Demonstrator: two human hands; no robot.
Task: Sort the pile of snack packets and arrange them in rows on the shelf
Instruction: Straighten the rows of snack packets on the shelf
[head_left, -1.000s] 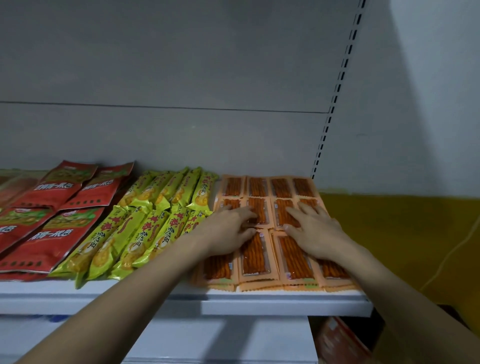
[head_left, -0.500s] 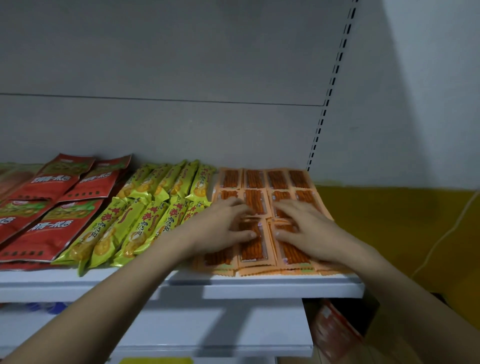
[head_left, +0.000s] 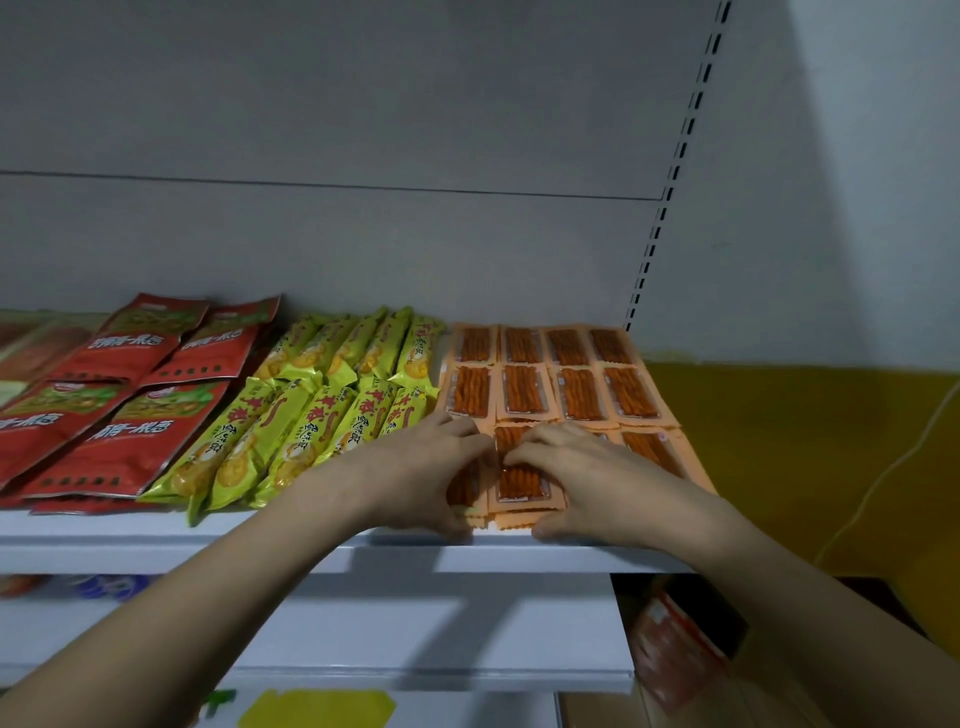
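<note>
On the white shelf (head_left: 156, 540), by the grey wall (head_left: 363, 156), I press my left hand (head_left: 415, 467) and right hand (head_left: 597, 478), fingers relaxed, on the orange packets (head_left: 519, 395).

This is a small shop, seen at a retail display unit. A white metal shelf (head_left: 156, 540) runs across the lower middle of the frame, backed by plain grey panels (head_left: 337, 130) and flanked at upper right by a slotted upright (head_left: 675, 166) of the kind that takes adjustable brackets. On the shelf, identical goods lie in rows by kind: red packets (head_left: 124, 405) at left, yellow-green packets (head_left: 311, 410) in the middle, orange packets (head_left: 550, 374) at right. A lower shelf (head_left: 415, 639) of the same make sits beneath, with more stock blurred at lower left. A carton (head_left: 685, 654) of red packs stands at lower right.
</note>
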